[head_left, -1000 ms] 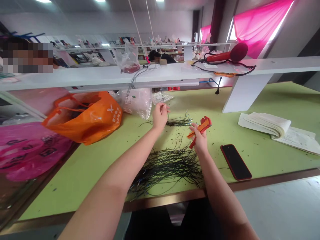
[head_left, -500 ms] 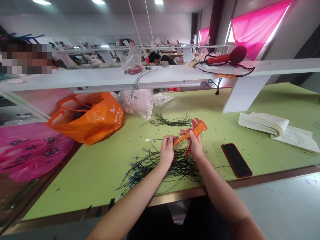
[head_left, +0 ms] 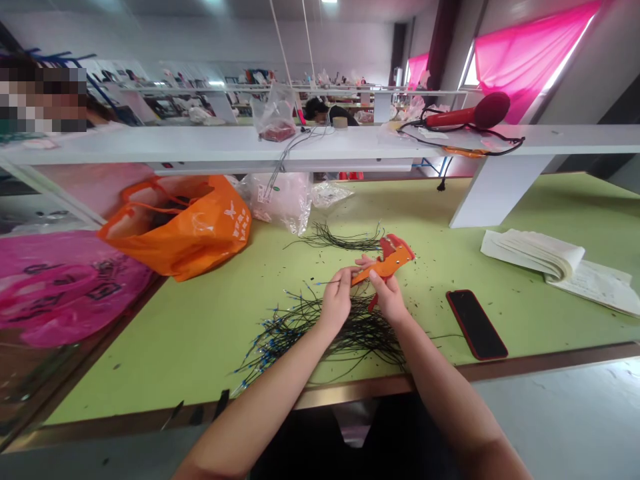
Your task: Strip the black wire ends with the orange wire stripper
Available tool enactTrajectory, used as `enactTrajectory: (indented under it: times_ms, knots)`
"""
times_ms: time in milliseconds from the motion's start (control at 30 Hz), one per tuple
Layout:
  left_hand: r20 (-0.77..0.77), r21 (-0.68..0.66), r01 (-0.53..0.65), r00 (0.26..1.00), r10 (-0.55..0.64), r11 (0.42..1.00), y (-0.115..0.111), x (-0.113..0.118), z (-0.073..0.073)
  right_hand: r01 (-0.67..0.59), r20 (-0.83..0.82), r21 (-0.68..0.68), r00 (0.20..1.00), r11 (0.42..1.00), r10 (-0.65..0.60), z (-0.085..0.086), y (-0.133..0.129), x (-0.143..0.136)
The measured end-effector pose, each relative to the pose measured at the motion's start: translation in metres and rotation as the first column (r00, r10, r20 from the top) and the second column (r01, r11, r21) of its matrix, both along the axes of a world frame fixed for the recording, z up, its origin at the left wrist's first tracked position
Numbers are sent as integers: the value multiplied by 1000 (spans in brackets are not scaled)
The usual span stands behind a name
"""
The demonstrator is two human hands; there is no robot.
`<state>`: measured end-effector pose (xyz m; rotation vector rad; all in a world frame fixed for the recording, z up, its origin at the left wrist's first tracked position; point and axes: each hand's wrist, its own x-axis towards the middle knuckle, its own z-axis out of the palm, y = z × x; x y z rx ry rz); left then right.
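Observation:
In the head view, my right hand (head_left: pixel 391 300) is wrapped round a wire stripper (head_left: pixel 396 259) with an orange body and red jaws and lever. The tool's head points away to the upper right. Close beside it, my left hand (head_left: pixel 337 297) pinches a thin black wire (head_left: pixel 327 283), whose blue end sticks out to the left. The wire's other end is hidden by the hands and tool. Beneath both hands lies a large loose pile of black wires (head_left: pixel 360 327), many with blue tips at the left. A smaller bunch of black wires (head_left: pixel 343 238) rests farther back.
An orange bag (head_left: pixel 200 230) and a pink plastic bag (head_left: pixel 65 287) are at left. Clear plastic bags (head_left: pixel 285 200) lie behind. To the right are a phone (head_left: pixel 477 325) and folded papers (head_left: pixel 535 253). A white shelf (head_left: pixel 200 147) crosses above the table, carrying a red corded tool (head_left: pixel 465 115).
The wire's free end reached farther left of my left hand before; now a shorter length with a blue tip shows. The stripper stays in my right hand. The whole view has shifted slightly.

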<state>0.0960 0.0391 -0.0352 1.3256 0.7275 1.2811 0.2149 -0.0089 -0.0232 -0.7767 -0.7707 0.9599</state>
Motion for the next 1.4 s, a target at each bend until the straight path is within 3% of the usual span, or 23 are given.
enactTrajectory:
  times_ms: [167,267,400,500,633,767,933,1133,1267,1400]
  knots:
    - [375,-223,-50,918,133,974,23,-40,21,99,-235,51,968,994,-84,10,0,16]
    - [470,-262,-33,869,157,965,23,-63,37,28,-311,47,950,999,-12,13,0,17]
    - [535,-334,4,824,186,943,11,-74,48,-101,-312,-11,946,995,93,9,0,8]
    - [525,-366,6,827,201,930,3,-77,47,-123,-315,-11,942,992,114,6,2,5]
    - [493,-387,11,848,196,922,-5,-86,41,3,-396,-15,918,1000,-9,7,6,13]
    - [470,-345,3,866,170,938,-10,-94,34,20,-401,-21,916,1000,-27,10,6,15]
    - [402,-212,-10,910,97,977,-16,-79,19,17,-320,-7,947,1000,-18,6,3,0]
    - [313,78,30,948,-53,997,-16,-39,-6,76,-370,-17,926,997,-77,1,6,-5]
    - [180,72,-61,983,47,996,-14,-20,-9,108,-377,-41,919,993,-115,0,6,-2]
    - [-21,84,-76,997,78,993,-8,-9,-3,65,-205,-32,976,997,-71,-3,2,-7]
